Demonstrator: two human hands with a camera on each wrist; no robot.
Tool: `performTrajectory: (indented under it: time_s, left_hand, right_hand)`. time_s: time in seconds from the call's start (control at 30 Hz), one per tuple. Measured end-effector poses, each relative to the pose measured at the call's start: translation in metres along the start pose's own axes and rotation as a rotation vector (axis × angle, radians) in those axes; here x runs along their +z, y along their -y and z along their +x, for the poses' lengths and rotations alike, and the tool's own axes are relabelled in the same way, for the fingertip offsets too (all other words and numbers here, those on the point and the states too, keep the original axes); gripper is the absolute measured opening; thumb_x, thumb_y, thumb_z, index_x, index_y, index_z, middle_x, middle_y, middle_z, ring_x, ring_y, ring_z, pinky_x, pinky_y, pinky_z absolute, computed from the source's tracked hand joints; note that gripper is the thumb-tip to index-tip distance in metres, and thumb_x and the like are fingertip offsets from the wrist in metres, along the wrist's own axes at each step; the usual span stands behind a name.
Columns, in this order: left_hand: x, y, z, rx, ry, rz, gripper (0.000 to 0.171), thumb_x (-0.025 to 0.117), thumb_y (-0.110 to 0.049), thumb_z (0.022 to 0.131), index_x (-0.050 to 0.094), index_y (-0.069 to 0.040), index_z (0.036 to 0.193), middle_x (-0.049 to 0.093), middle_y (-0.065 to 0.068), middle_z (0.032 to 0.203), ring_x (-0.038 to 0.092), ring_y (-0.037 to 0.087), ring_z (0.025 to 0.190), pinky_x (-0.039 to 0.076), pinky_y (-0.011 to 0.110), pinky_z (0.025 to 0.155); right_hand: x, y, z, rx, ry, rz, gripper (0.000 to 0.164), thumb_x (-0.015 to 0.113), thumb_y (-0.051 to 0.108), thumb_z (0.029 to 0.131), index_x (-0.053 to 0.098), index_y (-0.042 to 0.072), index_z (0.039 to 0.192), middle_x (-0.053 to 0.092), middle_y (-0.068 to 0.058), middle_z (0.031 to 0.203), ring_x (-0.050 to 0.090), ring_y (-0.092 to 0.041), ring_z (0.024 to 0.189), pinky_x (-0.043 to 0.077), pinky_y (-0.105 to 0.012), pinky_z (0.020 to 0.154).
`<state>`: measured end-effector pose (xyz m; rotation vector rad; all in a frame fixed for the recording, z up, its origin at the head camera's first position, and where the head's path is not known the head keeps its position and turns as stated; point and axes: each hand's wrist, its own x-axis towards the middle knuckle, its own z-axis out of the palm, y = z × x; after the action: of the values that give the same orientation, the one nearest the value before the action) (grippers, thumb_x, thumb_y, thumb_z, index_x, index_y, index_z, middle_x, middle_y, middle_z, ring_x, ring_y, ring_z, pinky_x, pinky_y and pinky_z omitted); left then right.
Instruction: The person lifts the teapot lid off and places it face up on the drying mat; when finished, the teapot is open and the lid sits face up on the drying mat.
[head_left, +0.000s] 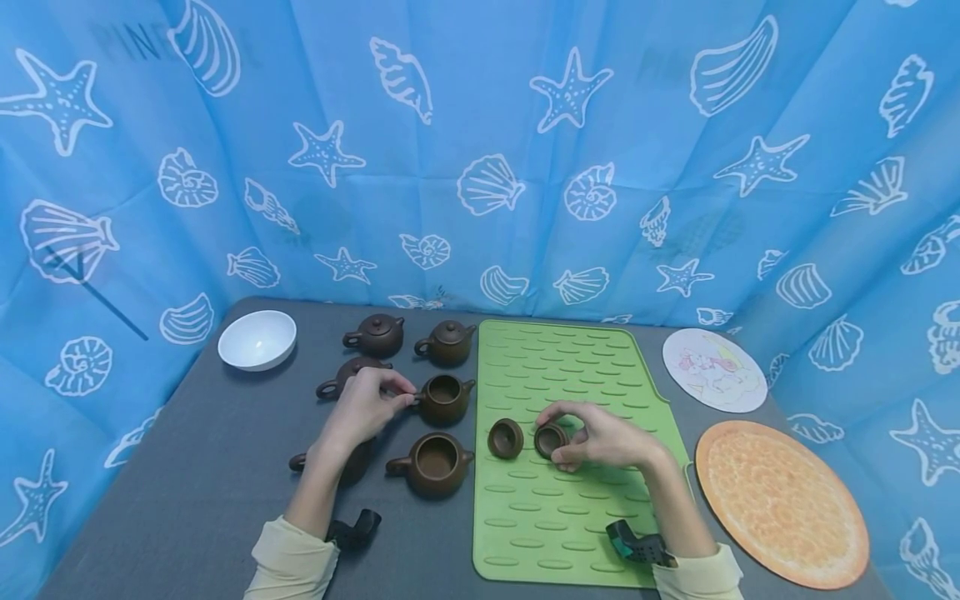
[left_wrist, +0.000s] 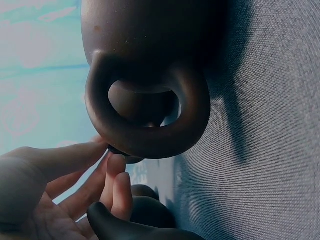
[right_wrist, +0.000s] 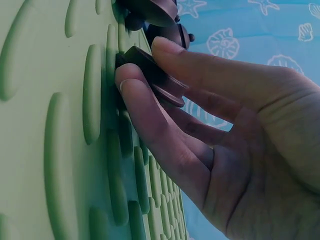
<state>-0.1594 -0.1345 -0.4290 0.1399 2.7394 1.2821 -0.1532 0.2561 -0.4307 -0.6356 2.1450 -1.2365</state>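
In the head view, my left hand (head_left: pixel 365 408) pinches the handle of a brown teapot (head_left: pixel 444 401) that stands lidless in the middle row. The left wrist view shows those fingers (left_wrist: pixel 90 170) partly behind the larger handle (left_wrist: pixel 150 142) of a nearer teapot. That nearer lidless teapot (head_left: pixel 437 467) sits just below the pinched one. Over the green mat, my right hand (head_left: pixel 600 437) grips a small brown teapot lid (head_left: pixel 551 440), hollow side up. Seen from the right wrist, the lid (right_wrist: pixel 155 75) is close to the mat. A second upturned lid (head_left: pixel 506 438) lies to its left.
Two lidded teapots (head_left: pixel 377 336) stand at the back. Two more, partly hidden by my left arm, include one teapot (head_left: pixel 351 375) at left. A white bowl (head_left: pixel 258 340) is far left. Right of the green mat (head_left: pixel 555 562) lie a white picture disc (head_left: pixel 715 369) and a pizza-like disc (head_left: pixel 783 504).
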Motion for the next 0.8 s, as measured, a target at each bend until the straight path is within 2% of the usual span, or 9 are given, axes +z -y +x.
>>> performTrajectory:
  time_s: [0.2, 0.33, 0.5, 0.63, 0.7, 0.8]
  left_hand:
    - [-0.001, 0.0, 0.0, -0.009, 0.009, -0.004, 0.012, 0.075, -0.009, 0.102, 0.081, -0.012, 0.111, 0.079, 0.009, 0.109, 0.067, 0.015, 0.081, 0.055, 0.031, 0.072]
    - [-0.001, 0.0, 0.0, -0.014, 0.016, -0.006, 0.012, 0.074, -0.01, 0.102, 0.081, -0.012, 0.112, 0.079, 0.008, 0.109, 0.068, 0.015, 0.082, 0.056, 0.031, 0.073]
    - [-0.002, -0.002, 0.001, -0.03, 0.024, -0.009, 0.012, 0.074, -0.013, 0.103, 0.081, -0.013, 0.112, 0.079, 0.008, 0.108, 0.067, 0.016, 0.083, 0.055, 0.031, 0.074]
    - [-0.003, -0.006, 0.004, -0.044, 0.037, -0.015, 0.015, 0.073, -0.015, 0.104, 0.08, -0.01, 0.116, 0.078, 0.008, 0.108, 0.068, 0.018, 0.082, 0.055, 0.031, 0.072]
    - [-0.005, -0.009, 0.006, -0.043, 0.041, -0.012, 0.016, 0.072, -0.016, 0.105, 0.079, -0.009, 0.117, 0.078, 0.008, 0.107, 0.068, 0.018, 0.082, 0.054, 0.031, 0.071]
    - [-0.008, -0.015, 0.012, -0.025, 0.032, -0.001, 0.017, 0.072, -0.017, 0.105, 0.08, -0.008, 0.117, 0.079, 0.009, 0.107, 0.068, 0.018, 0.081, 0.053, 0.031, 0.07]
  right_hand:
    - [-0.004, 0.001, -0.001, -0.005, -0.035, 0.017, 0.05, 0.077, 0.002, 0.097, 0.056, -0.009, 0.14, 0.05, -0.038, 0.145, 0.08, -0.03, 0.078, 0.068, -0.042, 0.074]
    - [-0.008, 0.002, -0.002, -0.029, -0.081, 0.0, 0.051, 0.078, 0.008, 0.098, 0.056, -0.008, 0.141, 0.052, -0.038, 0.145, 0.076, -0.028, 0.07, 0.067, -0.044, 0.069]
    - [-0.011, 0.007, 0.005, -0.074, -0.141, -0.031, 0.05, 0.078, 0.01, 0.099, 0.057, -0.008, 0.141, 0.057, -0.036, 0.14, 0.062, -0.016, 0.055, 0.06, -0.037, 0.058]
    - [-0.012, 0.019, 0.016, -0.092, -0.18, -0.043, 0.048, 0.079, 0.007, 0.098, 0.059, -0.007, 0.14, 0.061, -0.035, 0.134, 0.058, -0.008, 0.059, 0.053, -0.028, 0.055]
    - [-0.013, 0.026, 0.024, -0.09, -0.196, -0.046, 0.046, 0.079, 0.007, 0.098, 0.061, -0.005, 0.139, 0.063, -0.034, 0.132, 0.063, -0.012, 0.063, 0.053, -0.029, 0.056]
    - [-0.014, 0.036, 0.037, -0.1, -0.21, -0.068, 0.042, 0.078, 0.009, 0.099, 0.064, -0.002, 0.137, 0.065, -0.033, 0.131, 0.071, -0.025, 0.07, 0.058, -0.035, 0.058]
